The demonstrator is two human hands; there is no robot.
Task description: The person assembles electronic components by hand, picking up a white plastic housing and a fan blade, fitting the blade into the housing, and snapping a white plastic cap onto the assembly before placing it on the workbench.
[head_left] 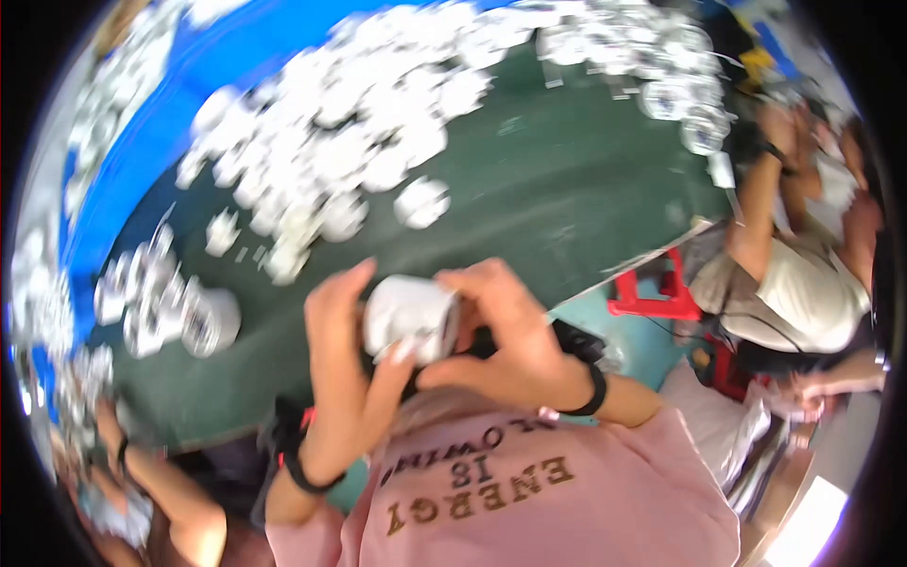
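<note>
White cylindrical part gripped two-handed

So the left hand has its thumb on the part, right hand is holding the other side, right by the near edge of a dark green table. Big blurry heap of white pieces further back, red stool off right
</note>
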